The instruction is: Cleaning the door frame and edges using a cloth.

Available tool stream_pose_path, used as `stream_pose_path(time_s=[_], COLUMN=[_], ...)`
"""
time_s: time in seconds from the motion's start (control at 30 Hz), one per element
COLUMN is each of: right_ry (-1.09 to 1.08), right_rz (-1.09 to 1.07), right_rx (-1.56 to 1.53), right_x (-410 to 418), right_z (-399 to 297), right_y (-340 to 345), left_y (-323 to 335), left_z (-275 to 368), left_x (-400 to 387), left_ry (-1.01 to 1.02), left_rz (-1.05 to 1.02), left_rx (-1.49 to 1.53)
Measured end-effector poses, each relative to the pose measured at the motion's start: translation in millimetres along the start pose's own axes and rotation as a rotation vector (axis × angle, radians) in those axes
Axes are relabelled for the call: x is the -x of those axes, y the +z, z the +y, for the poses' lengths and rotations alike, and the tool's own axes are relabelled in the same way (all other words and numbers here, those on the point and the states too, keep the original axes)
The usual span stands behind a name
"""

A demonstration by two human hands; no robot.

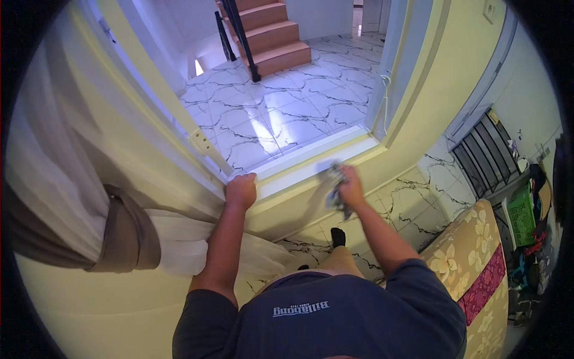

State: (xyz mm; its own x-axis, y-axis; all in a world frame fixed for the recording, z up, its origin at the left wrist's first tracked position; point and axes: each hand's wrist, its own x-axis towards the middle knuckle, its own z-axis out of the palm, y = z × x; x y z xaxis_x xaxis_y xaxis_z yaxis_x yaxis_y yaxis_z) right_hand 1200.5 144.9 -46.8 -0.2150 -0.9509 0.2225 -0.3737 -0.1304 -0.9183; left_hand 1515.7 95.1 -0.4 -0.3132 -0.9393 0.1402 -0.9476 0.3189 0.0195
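Note:
My left hand (242, 190) is closed on the left end of the white window sill (296, 178), by the corner of the frame. In my right hand (351, 186) is a crumpled patterned cloth (337, 190), somewhat blurred, close to the sill's near edge toward its right end. Whether the cloth touches the sill I cannot tell. The yellowish window frame (415, 85) surrounds an opening, with a white cord (385, 101) hanging at its right side. A light curtain (67, 134) gathered by a brown tieback (130, 233) is left of my left arm.
Beyond the opening are a marble-patterned tile floor (287, 112) and wooden stairs (278, 42) with a black railing (242, 40). A floral mattress (475, 260) is at my right. Past it are a green plastic basket (521, 217) and a black metal rack (486, 152).

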Motion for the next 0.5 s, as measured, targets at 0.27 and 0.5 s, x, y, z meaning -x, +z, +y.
stream_pose_path(time_s=[0.27, 0.5], right_ry=[-0.031, -0.109], right_rz=[0.383, 0.003], right_rx=[0.631, 0.514], right_x=[-81.0, -13.2], right_z=[62.9, 4.9], right_y=[-52.9, 69.5], left_y=[-6.0, -10.4], left_z=[2.4, 2.5], left_x=[-2.7, -2.9], left_ry=[0.039, 0.042], left_rz=[-0.014, -0.038], left_rx=[0.003, -0.072])
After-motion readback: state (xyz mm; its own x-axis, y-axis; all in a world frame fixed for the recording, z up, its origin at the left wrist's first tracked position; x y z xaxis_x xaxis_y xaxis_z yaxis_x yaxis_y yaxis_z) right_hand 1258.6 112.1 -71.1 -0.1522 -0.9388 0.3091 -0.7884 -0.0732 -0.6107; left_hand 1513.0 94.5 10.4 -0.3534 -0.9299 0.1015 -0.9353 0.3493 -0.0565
